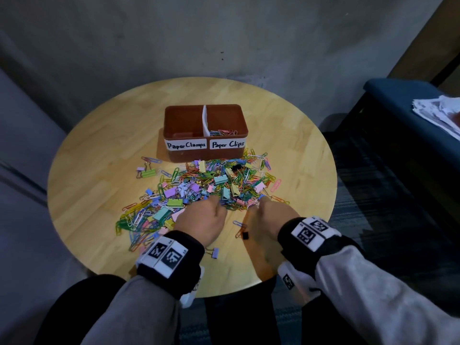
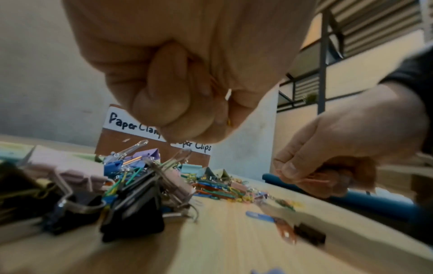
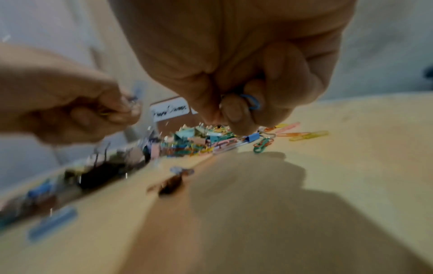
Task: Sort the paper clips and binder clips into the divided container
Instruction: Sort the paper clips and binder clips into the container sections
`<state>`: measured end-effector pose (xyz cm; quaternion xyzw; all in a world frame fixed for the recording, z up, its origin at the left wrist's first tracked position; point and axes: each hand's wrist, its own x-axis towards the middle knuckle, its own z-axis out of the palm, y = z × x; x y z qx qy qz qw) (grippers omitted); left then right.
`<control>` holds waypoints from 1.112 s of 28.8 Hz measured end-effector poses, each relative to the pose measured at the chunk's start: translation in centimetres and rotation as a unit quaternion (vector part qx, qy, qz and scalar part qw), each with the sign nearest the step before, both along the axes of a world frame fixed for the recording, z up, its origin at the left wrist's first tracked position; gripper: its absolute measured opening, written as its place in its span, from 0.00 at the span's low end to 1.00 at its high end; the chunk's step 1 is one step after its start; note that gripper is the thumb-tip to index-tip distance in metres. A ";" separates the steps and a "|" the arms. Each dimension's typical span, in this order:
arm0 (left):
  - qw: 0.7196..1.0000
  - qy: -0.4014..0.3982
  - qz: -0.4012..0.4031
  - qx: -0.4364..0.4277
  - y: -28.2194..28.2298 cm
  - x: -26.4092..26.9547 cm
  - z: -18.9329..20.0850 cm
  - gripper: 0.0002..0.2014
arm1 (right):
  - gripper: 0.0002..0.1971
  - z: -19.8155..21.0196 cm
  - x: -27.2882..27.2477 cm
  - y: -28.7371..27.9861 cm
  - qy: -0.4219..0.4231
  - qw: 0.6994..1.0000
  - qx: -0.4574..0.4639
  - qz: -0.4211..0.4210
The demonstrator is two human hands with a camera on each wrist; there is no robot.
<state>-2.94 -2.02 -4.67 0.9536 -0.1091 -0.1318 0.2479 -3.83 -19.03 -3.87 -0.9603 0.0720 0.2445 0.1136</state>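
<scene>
A brown divided container [image 1: 179,155] stands at the back of the round wooden table [image 1: 99,150], labelled "Paper Clamps" on the left and "Paper Clips" on the right. Some paper clips [image 1: 222,132] lie in its right compartment. A mixed pile of coloured paper clips and binder clips [image 1: 199,185] spreads in front of it. My left hand [image 1: 220,207] is curled at the pile's near edge, with bits of yellow paper clip [image 2: 228,121] showing inside the fist. My right hand [image 1: 257,202] pinches at the pile and holds a blue paper clip [image 3: 251,102] among others.
A black binder clip [image 1: 245,235] lies by my right palm and a purple one [image 1: 215,252] by my left wrist. A blue bench [image 1: 398,100] with a stack of papers [image 1: 440,113] stands to the right. Grey upholstery borders the table's left.
</scene>
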 end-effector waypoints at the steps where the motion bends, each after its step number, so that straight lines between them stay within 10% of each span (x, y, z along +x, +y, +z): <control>1: 0.999 0.002 0.018 -0.037 0.2 0.2 0.0 0.14 | 0.09 0.3 0.0 -0.2 -0.019 0.999 0.040 -0.029; 13: 0.995 0.001 0.039 -0.092 0.4 0.7 -1.4 0.17 | 0.08 -0.3 -0.5 0.0 -0.051 0.962 0.236 -0.128; 18: 0.972 0.051 0.101 -0.206 0.4 0.6 -1.2 0.15 | 0.13 0.6 0.0 0.2 -0.009 0.847 0.443 -0.295; 24: 0.865 0.181 0.169 -0.436 0.7 1.0 2.0 0.12 | 0.10 3.7 2.6 -0.9 0.009 0.710 0.623 -0.328; 32: 0.735 0.315 0.216 -0.560 2.3 4.7 5.7 0.22 | 0.11 6.3 8.3 -2.0 0.063 0.616 0.721 -0.311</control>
